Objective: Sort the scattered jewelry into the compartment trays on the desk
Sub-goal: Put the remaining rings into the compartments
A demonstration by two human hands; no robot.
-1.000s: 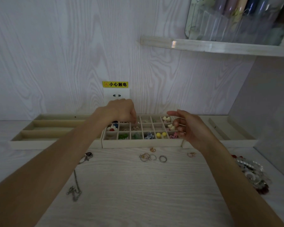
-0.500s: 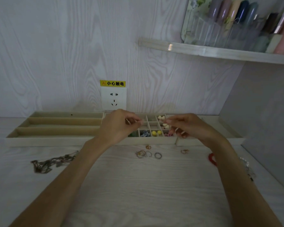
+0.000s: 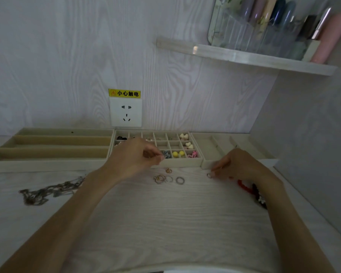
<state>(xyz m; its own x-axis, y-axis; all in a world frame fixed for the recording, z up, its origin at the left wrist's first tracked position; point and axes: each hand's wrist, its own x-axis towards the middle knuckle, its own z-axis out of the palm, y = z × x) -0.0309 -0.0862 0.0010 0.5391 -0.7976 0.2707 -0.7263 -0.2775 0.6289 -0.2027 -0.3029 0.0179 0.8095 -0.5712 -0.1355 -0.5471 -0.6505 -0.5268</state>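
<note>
Since the earlier frames, both hands have dropped from above the grid tray toward the desk, and the right hand has shifted rightward. Left hand (image 3: 135, 157): fingers curled, thumb and forefinger pinched together over the front edge of the grid tray (image 3: 177, 164); a small glint shows at the fingertips, but what they pinch cannot be told. Right hand (image 3: 237, 164): fingers curled downward, tips on a single ring (image 3: 209, 175) lying on the desk (image 3: 165, 213), just in front of the right tray (image 3: 207, 164). Loose rings (image 3: 168, 178) lie in a cluster between the two hands, near the grid tray's front wall. Chains (image 3: 47, 192) lie tangled on the desk left of the left forearm. Red and dark bracelets (image 3: 251, 191) lie partly hidden behind the right wrist. Long-slot tray (image 3: 47, 164) stands left of the grid tray, touching it. Behind, a wall socket (image 3: 125, 112) under a yellow warning label (image 3: 124, 93); a shelf (image 3: 244, 57) at upper right carries a clear organizer (image 3: 244, 26).
</note>
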